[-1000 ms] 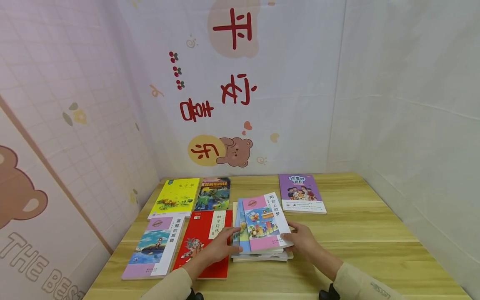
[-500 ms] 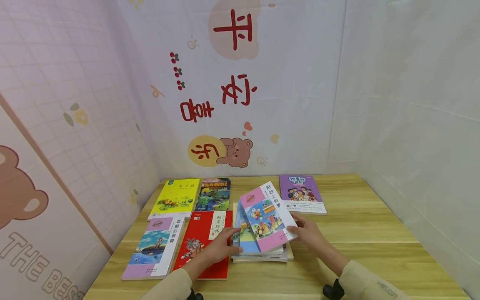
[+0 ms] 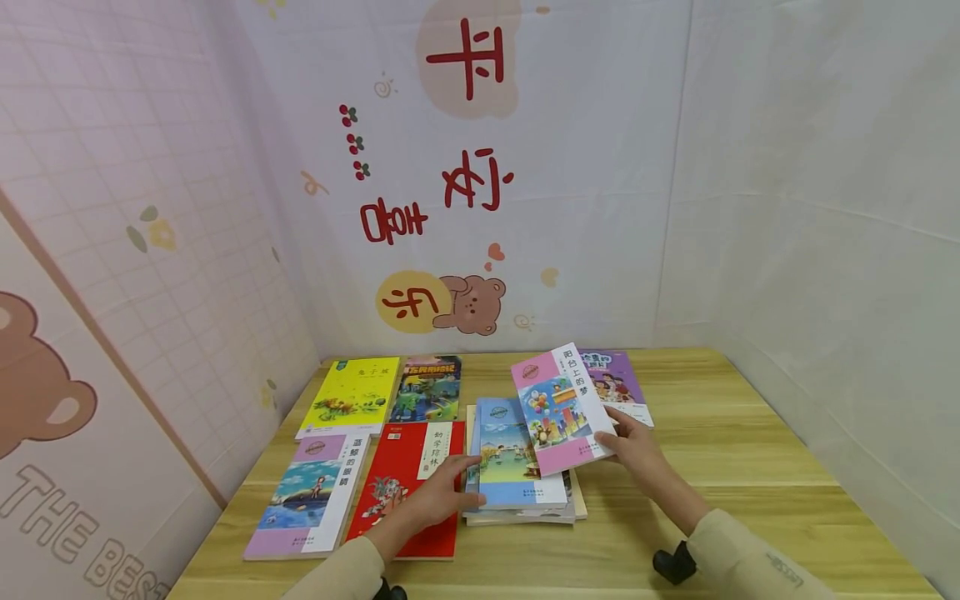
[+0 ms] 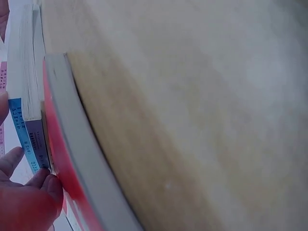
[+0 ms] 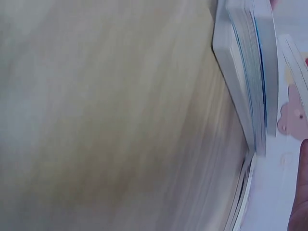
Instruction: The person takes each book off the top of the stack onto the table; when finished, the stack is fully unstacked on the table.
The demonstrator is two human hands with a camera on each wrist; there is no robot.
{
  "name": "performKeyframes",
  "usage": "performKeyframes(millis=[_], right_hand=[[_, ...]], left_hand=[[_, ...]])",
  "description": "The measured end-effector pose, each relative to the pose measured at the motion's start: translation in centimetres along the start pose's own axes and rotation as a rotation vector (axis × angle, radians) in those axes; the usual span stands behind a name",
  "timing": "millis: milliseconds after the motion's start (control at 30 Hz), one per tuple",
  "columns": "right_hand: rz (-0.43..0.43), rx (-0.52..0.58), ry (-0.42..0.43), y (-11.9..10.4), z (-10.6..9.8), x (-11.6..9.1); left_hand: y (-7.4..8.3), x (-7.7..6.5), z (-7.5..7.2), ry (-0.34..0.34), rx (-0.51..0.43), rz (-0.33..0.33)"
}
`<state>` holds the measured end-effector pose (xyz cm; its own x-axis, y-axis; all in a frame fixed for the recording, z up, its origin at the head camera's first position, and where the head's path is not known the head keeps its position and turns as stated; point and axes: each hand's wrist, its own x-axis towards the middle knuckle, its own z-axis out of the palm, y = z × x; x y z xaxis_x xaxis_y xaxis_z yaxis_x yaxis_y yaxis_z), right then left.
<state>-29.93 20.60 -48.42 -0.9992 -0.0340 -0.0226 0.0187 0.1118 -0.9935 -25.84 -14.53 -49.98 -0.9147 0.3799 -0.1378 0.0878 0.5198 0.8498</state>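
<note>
A pink-and-white paperback book [image 3: 558, 417] is raised and tilted over the right part of a stack, pinched at its right edge by my right hand [image 3: 636, 448]. The top of that stack is now a blue-covered book [image 3: 502, 492]; more books [image 3: 521, 517] lie beneath it, mostly hidden. At the stack's left side, my left hand [image 3: 441, 492] touches the spines with fingers spread and relaxed. In the left wrist view its fingertips [image 4: 41, 178] rest against the blue and dark spines.
Left of the stack lie a red book [image 3: 420, 525], a blue-and-pink book [image 3: 307, 496], a yellow book [image 3: 352, 392] and a dark comic-style book [image 3: 427, 392]. A purple book [image 3: 622, 379] lies at the back, partly covered from view. Fabric walls [image 3: 585, 208] enclose the wooden table [image 3: 735, 467].
My right hand has lifted the pink-and-white book off the stack and carried it up and to the right, uncovering the blue book. My left hand has stayed in place.
</note>
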Motion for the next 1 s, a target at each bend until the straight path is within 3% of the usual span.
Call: performKeyframes(millis=[267, 533, 1000], right_hand=[[0.01, -0.009, 0.062, 0.1, -3.0, 0.9], [0.039, -0.073, 0.162, 0.1, -6.5, 2.0], [-0.004, -0.133, 0.25, 0.6, -13.0, 4.0]], left_hand=[[0.0, 0.4, -0.3, -0.018, 0.064, 0.004], [0.1, 0.3, -0.5, -0.04, 0.061, -0.022], [0.0, 0.4, -0.5, -0.043, 0.063, -0.023]])
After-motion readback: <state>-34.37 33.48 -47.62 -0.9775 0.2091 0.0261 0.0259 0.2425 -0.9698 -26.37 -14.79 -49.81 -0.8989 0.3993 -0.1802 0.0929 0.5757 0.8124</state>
